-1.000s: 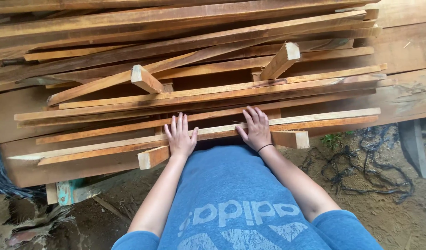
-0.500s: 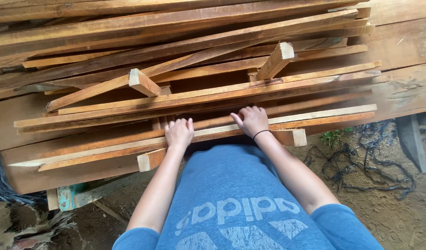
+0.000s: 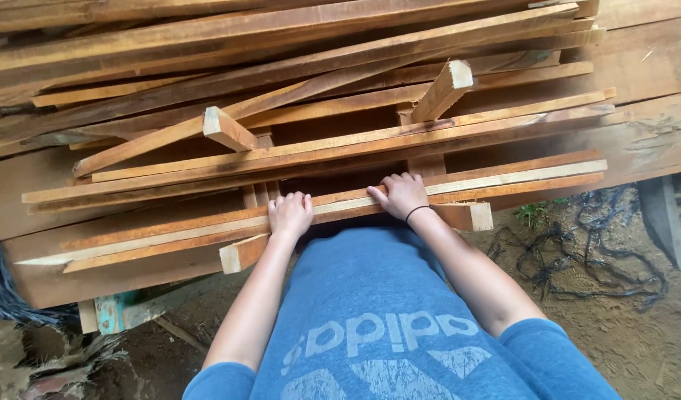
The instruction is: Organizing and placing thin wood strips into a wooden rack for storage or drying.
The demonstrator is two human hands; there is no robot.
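An open-air timber yard is shown from above, its sandy ground littered with tangled black cords off to the right of the right hand. Most of the view is filled by a loose stack of rough-sawn boards, piled crosswise and unevenly beyond both hands, with broad dark planks lying beneath it. Two short offcut ends are seen jutting from the pile, one above the left hand and one above the right. At the front edge of the stack, nearest the body, a long thin slat is gripped by both hands: the left hand is closed over it with fingers curled onto its top edge, while the right hand, a dark band at its wrist, is wrapped around the same slat further along, knuckles bent. A blue shirt is seen below the arms. Judging by the grip, the slat is at the point of being taken hold of for drawing out; freeing it would seem to call for an even pull from both hands, since neighbouring strips lie touching it above and below. A teal-painted support is glimpsed under the stack, down to the left of the left hand.
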